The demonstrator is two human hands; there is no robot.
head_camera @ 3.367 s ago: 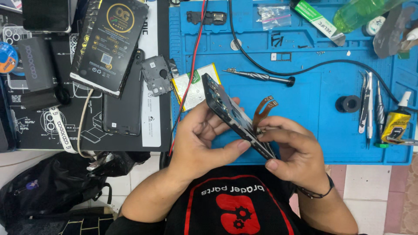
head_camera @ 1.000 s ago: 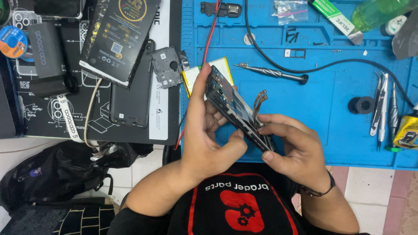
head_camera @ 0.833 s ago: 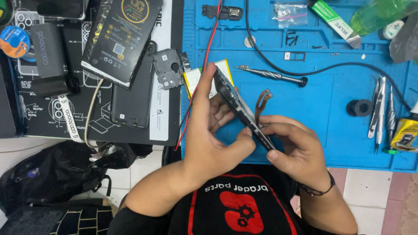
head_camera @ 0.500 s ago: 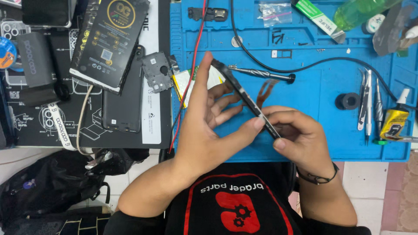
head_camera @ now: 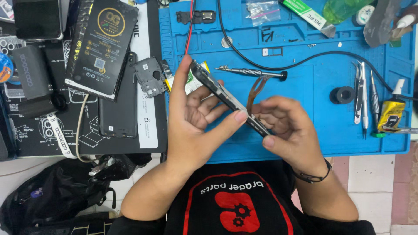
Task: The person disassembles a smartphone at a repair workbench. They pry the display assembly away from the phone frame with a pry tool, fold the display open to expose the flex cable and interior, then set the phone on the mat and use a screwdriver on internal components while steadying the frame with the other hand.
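Note:
I hold an opened smartphone edge-on above the blue work mat, tilted from upper left to lower right. My left hand grips its upper end, index finger along the top corner and thumb pressed on the near edge. My right hand pinches the lower end between thumb and fingers. A brown flex ribbon sticks up from behind the phone.
On the mat lie a screwdriver, a black cable, tweezers, a glue tube and a black ring. Left of the mat sit a black phone back, a black box and a small circuit part.
The phone has turned from a flatter view to nearly edge-on, and both hands have shifted their grip along its edges. The view itself has wobbled slightly.

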